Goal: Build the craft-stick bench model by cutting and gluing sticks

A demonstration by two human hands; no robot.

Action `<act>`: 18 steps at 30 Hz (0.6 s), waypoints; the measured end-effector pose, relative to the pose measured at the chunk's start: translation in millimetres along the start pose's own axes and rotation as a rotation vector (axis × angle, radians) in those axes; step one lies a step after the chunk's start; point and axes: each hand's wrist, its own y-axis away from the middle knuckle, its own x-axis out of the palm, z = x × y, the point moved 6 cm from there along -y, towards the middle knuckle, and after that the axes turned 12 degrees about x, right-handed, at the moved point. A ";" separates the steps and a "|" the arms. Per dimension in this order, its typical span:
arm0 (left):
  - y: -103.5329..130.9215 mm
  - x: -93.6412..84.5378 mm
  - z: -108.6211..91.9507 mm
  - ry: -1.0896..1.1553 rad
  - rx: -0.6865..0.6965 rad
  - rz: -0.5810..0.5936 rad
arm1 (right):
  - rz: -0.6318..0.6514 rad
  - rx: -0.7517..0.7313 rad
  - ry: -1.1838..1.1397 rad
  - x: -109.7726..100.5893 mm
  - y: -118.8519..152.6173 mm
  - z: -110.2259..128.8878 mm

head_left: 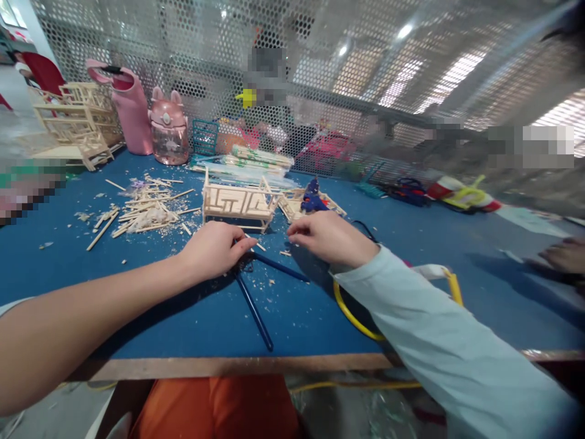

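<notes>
My left hand [217,249] is closed, thumb against the fingers, low over the table. Below its fingertips lies a pair of blue-handled pliers [253,305], handles spread, with the jaws partly hidden by the hand. What those fingers hold, if anything, I cannot make out. My right hand [336,239] has its fingers curled in a pinch above the table; anything in them is too small to name. Just beyond it a dark blue glue gun [313,198] rests on a flat wooden stick frame [290,206]. A small stick-built model [240,204] with lattice panels stands behind both hands.
Loose sticks and shavings [146,207] are heaped at left. Behind stand a pink bottle [132,116], a clear pink cup [170,137] and larger stick models [80,122]. A perforated metal screen [192,55] borders the back. A yellow ring-shaped thing [351,317] lies under my right sleeve. Another person's hand [562,256] is at right.
</notes>
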 end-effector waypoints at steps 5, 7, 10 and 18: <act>-0.1 -0.2 1.8 -0.026 -0.002 0.003 | 0.153 -0.035 0.121 27.2 -1.8 -0.8; -0.2 -0.9 2.6 -0.028 -0.016 0.000 | 0.168 -0.042 0.123 31.5 -1.3 0.3; -0.5 -1.4 2.4 -0.024 -0.027 -0.001 | 0.190 -0.055 0.180 34.2 2.1 2.4; 0.3 1.9 2.8 0.017 -0.022 0.002 | -0.039 -0.113 -0.017 2.2 8.0 16.2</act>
